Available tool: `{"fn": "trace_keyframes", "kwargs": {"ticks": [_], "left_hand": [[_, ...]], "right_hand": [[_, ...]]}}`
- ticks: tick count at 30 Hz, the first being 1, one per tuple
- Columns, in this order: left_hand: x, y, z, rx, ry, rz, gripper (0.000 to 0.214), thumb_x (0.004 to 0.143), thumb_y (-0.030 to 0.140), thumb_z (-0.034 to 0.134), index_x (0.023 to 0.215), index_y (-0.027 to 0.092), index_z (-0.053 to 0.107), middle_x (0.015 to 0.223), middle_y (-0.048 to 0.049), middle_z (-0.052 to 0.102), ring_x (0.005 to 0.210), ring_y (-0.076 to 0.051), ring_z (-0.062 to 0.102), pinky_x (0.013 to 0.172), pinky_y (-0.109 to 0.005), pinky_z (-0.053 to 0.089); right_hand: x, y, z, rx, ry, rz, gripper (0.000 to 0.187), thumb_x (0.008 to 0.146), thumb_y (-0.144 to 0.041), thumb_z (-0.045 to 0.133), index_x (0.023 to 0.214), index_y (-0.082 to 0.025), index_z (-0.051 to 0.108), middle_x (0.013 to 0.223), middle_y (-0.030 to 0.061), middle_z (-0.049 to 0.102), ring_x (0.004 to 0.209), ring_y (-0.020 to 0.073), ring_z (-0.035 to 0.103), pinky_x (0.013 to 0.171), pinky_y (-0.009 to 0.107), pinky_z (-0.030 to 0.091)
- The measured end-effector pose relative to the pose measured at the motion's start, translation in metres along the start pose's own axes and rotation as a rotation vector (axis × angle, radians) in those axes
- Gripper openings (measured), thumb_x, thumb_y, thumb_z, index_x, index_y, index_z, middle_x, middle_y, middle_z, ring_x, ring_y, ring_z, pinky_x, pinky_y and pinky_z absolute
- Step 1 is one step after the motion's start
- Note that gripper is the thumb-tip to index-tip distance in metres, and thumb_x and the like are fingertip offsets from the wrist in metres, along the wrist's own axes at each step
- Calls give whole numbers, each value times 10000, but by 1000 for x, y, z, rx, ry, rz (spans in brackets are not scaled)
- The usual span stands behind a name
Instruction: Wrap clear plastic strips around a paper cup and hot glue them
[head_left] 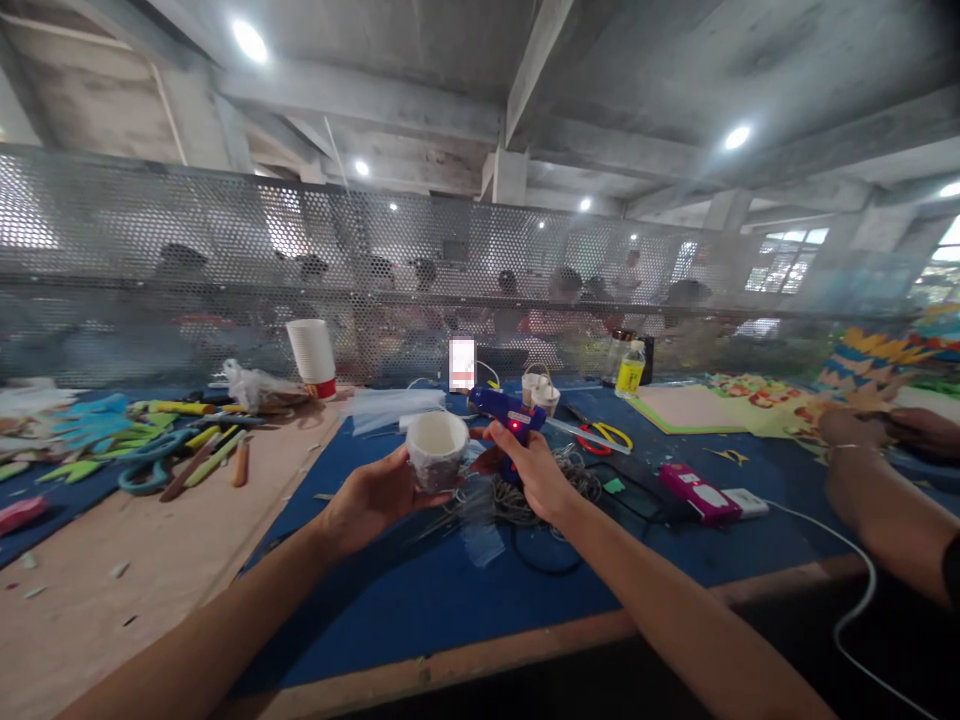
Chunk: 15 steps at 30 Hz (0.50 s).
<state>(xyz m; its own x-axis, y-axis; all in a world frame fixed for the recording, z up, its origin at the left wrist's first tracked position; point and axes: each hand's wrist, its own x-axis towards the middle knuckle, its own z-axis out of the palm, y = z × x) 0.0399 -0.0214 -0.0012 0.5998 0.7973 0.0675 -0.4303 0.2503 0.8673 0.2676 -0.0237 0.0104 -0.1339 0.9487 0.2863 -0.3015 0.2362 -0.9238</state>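
Note:
My left hand point(379, 497) is closed around a small white cup point(437, 455) with a rough, wrapped-looking outside, held upright above the blue mat point(352, 610). In my right hand point(534, 470) is a blue hot glue gun point(510, 412), gripped by its handle. A red light glows on its side, and its nozzle points left, up beyond the cup's rim. Under the glue gun lies a tangle of grey string point(585, 485), next to a crumpled piece of clear plastic point(481, 535).
Stacked paper cups point(310, 358) stand at back left, near scissors point(150, 465) and cutting tools. Behind are yellow-handled scissors point(615, 436), a yellow-labelled bottle point(630, 372) and a mesh screen point(420, 240). A magenta box point(697, 493) and a co-worker's hands point(855, 430) are at right.

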Motion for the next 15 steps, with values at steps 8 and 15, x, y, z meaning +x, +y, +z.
{"fn": "trace_keyframes", "kwargs": {"ticks": [8,15], "left_hand": [[1,0,-7,-44,57,21,575,839,427,629,1368,211,560,1249,-134,695,1131,-336,657,924,-460,515],[-1,2,-10,-40,64,46,520,834,417,597,1298,182,614,1141,-139,724,925,-294,686,773,-393,513]], "right_hand": [[-6,-1,6,-27,-86,-23,374,830,-560,707,925,-199,729,965,60,765,651,189,728,664,327,592],[-14,-6,14,-95,-168,-46,406,878,-552,659,1068,-204,745,880,57,764,665,192,732,712,334,594]]}}
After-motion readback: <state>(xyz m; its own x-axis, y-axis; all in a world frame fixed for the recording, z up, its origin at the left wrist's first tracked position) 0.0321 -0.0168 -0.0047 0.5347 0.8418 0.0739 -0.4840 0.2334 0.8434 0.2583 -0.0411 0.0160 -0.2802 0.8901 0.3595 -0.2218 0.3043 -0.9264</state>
